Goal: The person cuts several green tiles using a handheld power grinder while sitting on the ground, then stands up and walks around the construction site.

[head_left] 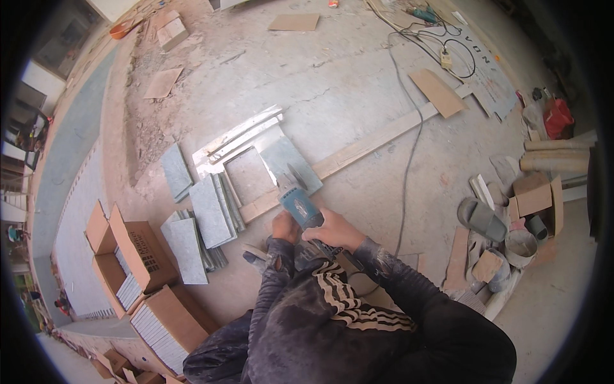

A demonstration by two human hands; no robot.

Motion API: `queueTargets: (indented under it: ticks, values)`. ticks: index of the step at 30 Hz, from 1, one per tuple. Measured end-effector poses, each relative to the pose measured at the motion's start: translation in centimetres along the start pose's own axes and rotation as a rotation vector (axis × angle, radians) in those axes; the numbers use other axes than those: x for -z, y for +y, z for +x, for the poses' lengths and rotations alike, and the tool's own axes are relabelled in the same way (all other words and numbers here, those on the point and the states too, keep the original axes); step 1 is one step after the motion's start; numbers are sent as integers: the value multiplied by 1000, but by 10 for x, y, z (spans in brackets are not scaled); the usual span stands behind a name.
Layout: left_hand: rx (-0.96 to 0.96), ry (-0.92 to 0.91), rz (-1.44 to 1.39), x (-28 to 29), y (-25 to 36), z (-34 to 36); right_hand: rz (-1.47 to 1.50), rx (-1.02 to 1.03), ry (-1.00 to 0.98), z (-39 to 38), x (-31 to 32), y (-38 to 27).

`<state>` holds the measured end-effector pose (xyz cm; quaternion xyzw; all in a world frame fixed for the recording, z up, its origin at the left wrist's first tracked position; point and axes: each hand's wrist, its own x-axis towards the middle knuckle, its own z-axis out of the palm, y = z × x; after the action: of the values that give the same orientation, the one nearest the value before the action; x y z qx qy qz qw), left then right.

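Observation:
A teal angle grinder (299, 205) is held in front of my knees, its disc pointing away from me over a grey-green stone tile (295, 162). My right hand (340, 230) wraps round the rear of its body. My left hand (285, 227) is closed at the left side of the grinder; what exactly its fingers grip there is partly hidden. The tile lies at a long wooden plank (377, 142), beside pale, dusty strips (242, 136). I cannot tell whether the disc touches the tile.
Stacked stone tiles (212, 211) lie left of the plank, with a loose tile (175, 168) beyond. Open cardboard boxes (139, 253) stand at the near left. A dark cable (409, 166) crosses the floor. Right are a slipper (481, 219), a bucket (520, 247) and cardboard pieces (438, 93).

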<state>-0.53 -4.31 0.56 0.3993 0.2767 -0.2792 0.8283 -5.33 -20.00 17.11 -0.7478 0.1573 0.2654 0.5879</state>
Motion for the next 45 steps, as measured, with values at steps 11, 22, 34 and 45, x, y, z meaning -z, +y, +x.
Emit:
queueTargets:
  ticks: [11,22,34,45]
  values:
    - [-14,65,-5,-9,6,-10,-62,70,73,87,-11,-2]
    - [49,-9,72,19,-5,11,-79,107,26,35,16,5]
    - [47,-63,44,15,0,8,181,138,33,28,2,-5]
    - [64,51,99,5,2,2,16,114,31,89,20,14]
